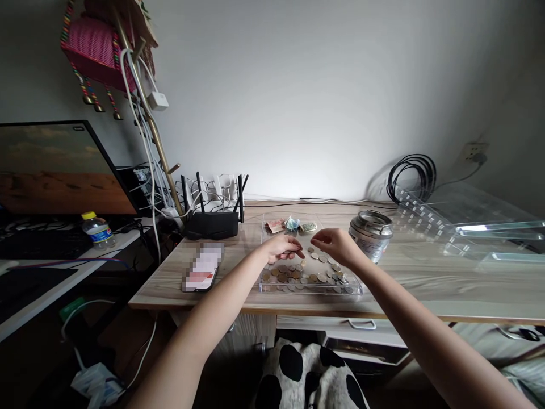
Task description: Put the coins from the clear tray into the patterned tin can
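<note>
A clear plastic tray [355, 291] lies on the wooden desk and holds several coins [298, 275], silver and bronze. Both hands hover over it. My left hand [281, 247] is curled with fingers pinched together just above the coins; what they hold is too small to name. My right hand [338, 245] is also curled, fingertips pointing left toward the other hand, with nothing I can make out in it. A few folded banknotes [292, 225] lie at the tray's far end.
A metal tin [371, 232] stands right of the tray. A phone [203, 268] lies to the left, a black router [212, 222] behind it. Clear plastic boxes [468, 221] and a cable coil [412, 173] sit at the right. Monitor [59, 167] and water bottle [97, 229] at left.
</note>
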`<state>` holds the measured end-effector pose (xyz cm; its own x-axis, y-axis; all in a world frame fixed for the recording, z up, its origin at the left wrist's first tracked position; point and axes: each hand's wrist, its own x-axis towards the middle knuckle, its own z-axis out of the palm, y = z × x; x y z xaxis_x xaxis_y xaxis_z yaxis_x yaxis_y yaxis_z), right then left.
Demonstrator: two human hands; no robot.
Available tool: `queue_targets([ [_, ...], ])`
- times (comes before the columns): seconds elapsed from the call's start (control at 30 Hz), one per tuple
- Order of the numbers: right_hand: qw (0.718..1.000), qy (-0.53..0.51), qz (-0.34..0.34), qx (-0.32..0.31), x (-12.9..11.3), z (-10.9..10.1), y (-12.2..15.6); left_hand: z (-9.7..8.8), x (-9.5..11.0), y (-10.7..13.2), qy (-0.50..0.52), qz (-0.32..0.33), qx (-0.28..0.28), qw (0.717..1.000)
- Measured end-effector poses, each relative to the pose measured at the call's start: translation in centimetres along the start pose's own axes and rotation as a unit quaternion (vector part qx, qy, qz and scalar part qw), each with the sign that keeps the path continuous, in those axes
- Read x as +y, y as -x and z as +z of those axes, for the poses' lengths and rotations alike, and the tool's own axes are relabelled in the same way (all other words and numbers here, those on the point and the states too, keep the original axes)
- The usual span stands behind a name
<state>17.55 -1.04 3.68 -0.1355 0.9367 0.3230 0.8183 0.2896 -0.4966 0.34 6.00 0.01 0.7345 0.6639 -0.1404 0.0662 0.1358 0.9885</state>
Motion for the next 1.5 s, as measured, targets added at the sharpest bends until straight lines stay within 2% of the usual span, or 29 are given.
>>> queue_targets([
  [0.07,0.998,0.037,0.012,-0.049,0.2,-0.1,-0.1,0.0,0.0,-0.1,-0.001,-0.004,0.031,0.999],
  [0.17,0.988,0.121,-0.001,-0.099,0.4,0.9,-0.5,0.0,0.1,-0.2,0.026,-0.005,0.118,0.993],
  [0.23,0.977,0.166,-0.013,-0.131,0.4,1.6,-0.9,-0.2,0.2,-0.2,0.051,-0.015,0.145,0.988],
  [0.33,0.965,0.184,-0.031,-0.185,0.3,2.2,-1.1,-0.3,0.3,-0.1,0.077,-0.032,0.137,0.987],
  [0.47,0.952,0.161,-0.030,-0.257,0.3,2.0,-0.9,-0.3,0.3,0.0,0.104,-0.023,0.122,0.987],
  [0.63,0.951,0.130,-0.032,-0.278,0.9,2.1,-0.4,-0.5,0.1,-0.1,0.110,-0.012,0.101,0.989],
  [0.77,0.959,0.099,-0.032,-0.264,0.8,2.4,0.4,-0.7,0.0,-0.1,0.101,-0.004,0.089,0.991],
  [0.83,0.969,0.080,-0.045,-0.230,0.7,1.6,0.6,-0.6,0.0,-0.1,0.099,-0.001,0.087,0.991],
  [0.9,0.985,0.060,-0.064,-0.150,0.7,-0.4,0.6,-0.6,0.0,0.0,0.099,-0.001,0.090,0.991],
  [0.97,0.996,0.057,-0.062,-0.017,0.9,-3.4,0.3,-0.5,0.1,0.1,0.096,-0.006,0.091,0.991],
  [1.03,0.989,0.088,-0.028,0.114,1.5,-6.6,-0.3,-0.4,0.2,0.2,0.085,-0.014,0.094,0.992],
  [1.1,0.976,0.140,0.018,0.164,2.3,-9.3,-0.9,-0.3,0.4,0.3,0.065,-0.023,0.101,0.992],
  [1.17,0.967,0.186,0.056,0.167,3.2,-11.0,-1.4,-0.3,0.5,0.2,0.044,-0.033,0.109,0.993],
  [1.23,0.966,0.201,0.087,0.137,4.3,-11.7,-1.7,-0.3,0.4,0.1,0.026,-0.040,0.115,0.992],
  [1.33,0.978,0.162,0.116,0.068,5.9,-12.0,-1.9,-0.5,0.2,-0.2,0.019,-0.037,0.123,0.991],
  [1.5,0.986,0.110,0.125,0.026,6.9,-12.8,-2.1,-0.7,0.0,-0.4,0.014,-0.036,0.119,0.992],
])
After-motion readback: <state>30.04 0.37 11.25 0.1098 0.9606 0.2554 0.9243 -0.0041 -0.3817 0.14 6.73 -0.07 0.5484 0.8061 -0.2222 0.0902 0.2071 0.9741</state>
